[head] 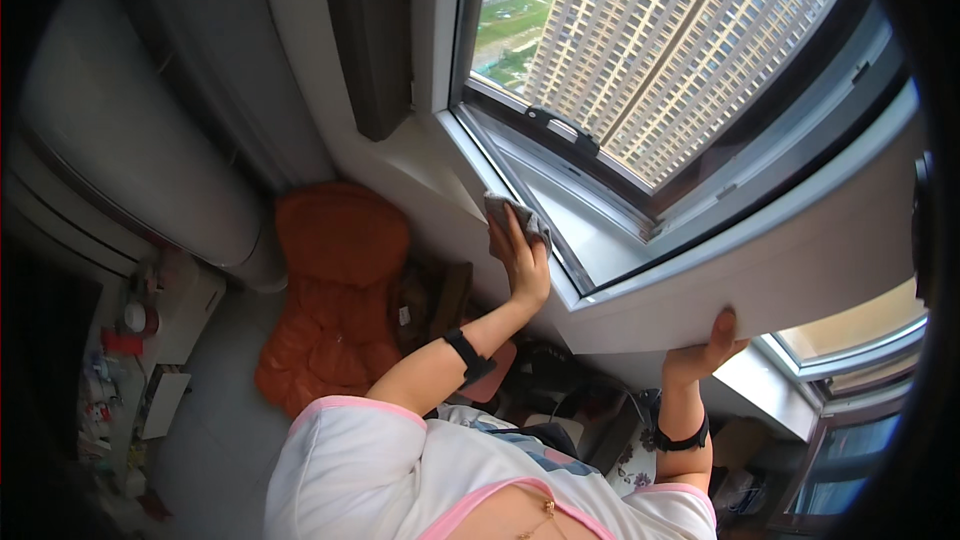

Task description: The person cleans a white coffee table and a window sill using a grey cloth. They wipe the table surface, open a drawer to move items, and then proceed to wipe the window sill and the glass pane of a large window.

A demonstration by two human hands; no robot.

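Observation:
My left hand [524,259] presses a crumpled grey cloth [534,223] against the lower white edge of a window frame [499,161], its fingers spread over the cloth. Beyond that frame is a dark-framed sash [501,103] with a dark handle [562,126]. To the right, my right hand [697,358] takes hold of the lower edge of a white wall section [660,307] beside the window. Its thumb lies on the face of the wall, while the other fingers are mostly hidden. Black bands circle both my forearms.
An orange padded chair [337,300] stands on the floor at left, near a large pale rounded appliance [150,112]. Farther left, a cluttered white shelf unit [184,307] holds small items. A dark curtain-like panel [371,37] hangs left of the window. Another window [862,322] is at right.

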